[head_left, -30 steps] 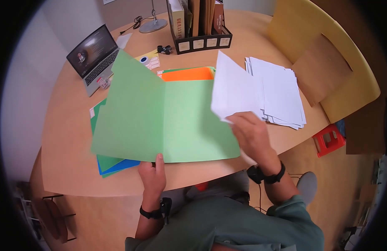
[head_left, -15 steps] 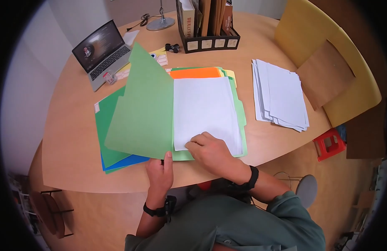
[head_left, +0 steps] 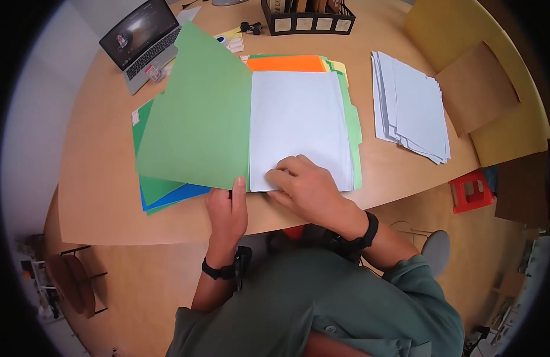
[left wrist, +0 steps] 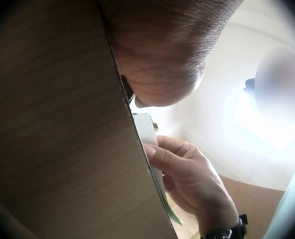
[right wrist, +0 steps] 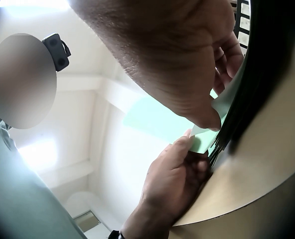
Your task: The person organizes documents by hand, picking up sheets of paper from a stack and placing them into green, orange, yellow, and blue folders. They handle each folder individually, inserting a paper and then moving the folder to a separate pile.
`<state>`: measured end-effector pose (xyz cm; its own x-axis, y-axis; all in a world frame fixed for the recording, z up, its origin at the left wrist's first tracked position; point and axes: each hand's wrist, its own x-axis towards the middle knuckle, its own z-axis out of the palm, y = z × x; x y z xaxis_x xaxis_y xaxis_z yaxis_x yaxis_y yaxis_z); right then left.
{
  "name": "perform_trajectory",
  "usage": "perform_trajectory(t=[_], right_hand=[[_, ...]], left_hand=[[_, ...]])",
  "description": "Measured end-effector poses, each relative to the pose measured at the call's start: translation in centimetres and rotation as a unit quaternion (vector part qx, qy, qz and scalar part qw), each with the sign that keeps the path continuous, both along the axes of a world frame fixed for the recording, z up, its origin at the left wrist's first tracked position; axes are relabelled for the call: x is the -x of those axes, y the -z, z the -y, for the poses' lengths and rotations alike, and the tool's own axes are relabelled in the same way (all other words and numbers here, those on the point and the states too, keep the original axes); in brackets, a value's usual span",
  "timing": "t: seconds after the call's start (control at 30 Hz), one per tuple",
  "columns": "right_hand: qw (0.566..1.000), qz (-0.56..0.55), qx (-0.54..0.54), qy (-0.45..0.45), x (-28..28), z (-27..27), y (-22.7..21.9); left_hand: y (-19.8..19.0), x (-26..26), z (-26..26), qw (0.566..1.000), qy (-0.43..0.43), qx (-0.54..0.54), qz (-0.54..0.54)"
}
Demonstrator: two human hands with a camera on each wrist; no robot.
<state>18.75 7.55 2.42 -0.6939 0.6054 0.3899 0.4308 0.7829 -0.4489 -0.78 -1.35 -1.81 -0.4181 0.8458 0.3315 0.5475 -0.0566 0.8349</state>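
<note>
A light green file folder point(head_left: 200, 119) lies open on the desk, its left flap raised at a slant. White paper point(head_left: 296, 116) rests on the folder's right half, lined up close to the fold. My left hand point(head_left: 226, 208) pinches the folder's lower edge at the fold, thumb on top. Over the paper's lower left part is my right hand point(head_left: 310, 187), pinching the paper's near edge between thumb and fingers. The right wrist view shows that thumb point(right wrist: 207, 117) at the lifted paper corner, just above the left hand point(right wrist: 170, 174).
Green and blue folders point(head_left: 189, 193) lie beneath the flap, an orange folder point(head_left: 290, 63) behind. A loose stack of white paper point(head_left: 415, 101) sits to the right, near a yellow chair point(head_left: 495, 77). A laptop point(head_left: 144, 41) and a black book rack point(head_left: 310, 24) stand farther back.
My right hand has brought the paper from the right onto the folder and slid it down against the fold. The left hand keeps its hold on the folder's lower edge.
</note>
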Motion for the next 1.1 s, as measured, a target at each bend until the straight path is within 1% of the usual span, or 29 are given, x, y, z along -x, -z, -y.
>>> perform_trajectory(t=[0.03,0.1,0.13,0.2,0.27,0.3,0.37,0.4,0.43,0.47,0.5,0.53,0.6,0.63,0.67,0.7,0.73,0.77,0.83,0.87,0.9,0.93,0.97,1.0,1.07,1.1], right_hand=[[1.000,0.008,0.009,0.001,-0.1,0.1,0.0],[1.000,0.015,0.018,0.004,-0.2,0.1,0.1],[1.000,0.015,0.024,0.001,-0.2,0.1,0.1],[0.999,0.015,0.029,0.004,-0.5,0.0,0.0],[0.999,-0.034,0.034,-0.023,-1.0,-0.2,-0.4],[0.999,-0.034,0.034,-0.021,-1.6,-0.5,-0.9],[0.995,-0.068,0.049,0.048,-4.0,-1.8,-1.8],[0.986,-0.090,0.086,0.109,-5.5,-2.2,-1.8],[0.979,-0.103,0.079,0.156,-7.1,-2.8,-1.6],[0.970,-0.121,0.046,0.207,-8.5,-3.4,-1.0],[0.961,-0.108,0.059,0.248,-10.1,-3.8,-0.6],[0.961,-0.107,0.058,0.247,-11.1,-3.9,-0.2],[0.924,-0.147,0.200,0.292,-12.7,-3.7,1.0],[0.926,-0.142,0.222,0.271,-12.9,-3.6,1.2],[0.925,-0.143,0.222,0.272,-13.1,-3.4,1.5],[0.898,-0.184,0.296,0.269,-13.0,-3.1,1.6],[0.863,-0.225,0.367,0.263,-12.9,-3.0,1.6],[0.863,-0.227,0.367,0.264,-12.9,-3.0,1.6],[0.846,-0.259,0.398,0.244,-12.8,-3.3,1.7],[0.846,-0.261,0.397,0.242,-12.9,-3.5,2.0],[0.848,-0.268,0.401,0.220,-13.3,-3.7,2.5],[0.850,-0.275,0.404,0.198,-13.5,-3.9,2.9],[0.850,-0.275,0.404,0.197,-13.6,-4.0,3.2],[0.843,-0.287,0.411,0.197,-13.7,-4.1,3.3],[0.835,-0.299,0.417,0.197,-13.6,-4.1,3.1],[0.824,-0.324,0.419,0.202,-13.4,-3.9,2.8]], left_hand=[[0.0,0.0,0.2,1.000,-0.001,0.004,-0.001],[-0.1,0.1,0.3,0.998,0.000,0.062,0.032],[-0.2,0.0,0.2,0.998,0.003,0.062,0.031],[-0.1,-0.1,0.0,1.000,0.009,0.007,0.009],[0.1,-0.1,0.1,1.000,0.005,0.013,0.021],[0.3,0.0,0.1,0.999,-0.002,0.020,0.034],[0.4,-0.2,0.1,0.999,-0.002,0.003,0.049],[0.5,-0.3,0.1,0.998,-0.005,-0.015,0.063],[0.7,-0.1,0.1,0.998,-0.005,-0.015,0.064],[1.1,0.2,0.2,0.998,0.004,-0.004,0.060],[1.3,0.4,0.3,0.998,0.012,0.006,0.055],[1.0,0.3,0.4,0.998,0.011,0.005,0.056],[0.0,0.0,0.5,0.997,0.041,-0.002,0.071],[0.1,0.2,0.4,0.997,0.042,-0.003,0.071],[0.2,0.6,0.3,0.997,0.066,-0.036,-0.004],[0.3,0.7,0.2,0.990,0.090,-0.067,-0.079],[0.2,0.7,0.1,0.990,0.093,-0.066,-0.081],[0.1,0.5,0.0,0.989,0.100,-0.075,-0.080],[-0.2,0.2,-0.1,0.987,0.105,-0.086,-0.081],[-0.3,-0.1,-0.1,0.993,0.095,-0.050,-0.058],[-0.4,-0.3,0.0,0.996,0.084,-0.014,-0.035],[-0.5,-0.4,0.0,0.996,0.083,-0.015,-0.037],[-0.5,-0.4,-0.1,0.995,0.079,0.007,-0.059],[-0.7,-0.5,-0.1,0.993,0.076,0.029,-0.080],[-1.0,-0.9,-0.2,0.994,0.065,0.031,-0.083],[-1.0,-0.9,-0.2,0.992,0.064,0.046,-0.094]])
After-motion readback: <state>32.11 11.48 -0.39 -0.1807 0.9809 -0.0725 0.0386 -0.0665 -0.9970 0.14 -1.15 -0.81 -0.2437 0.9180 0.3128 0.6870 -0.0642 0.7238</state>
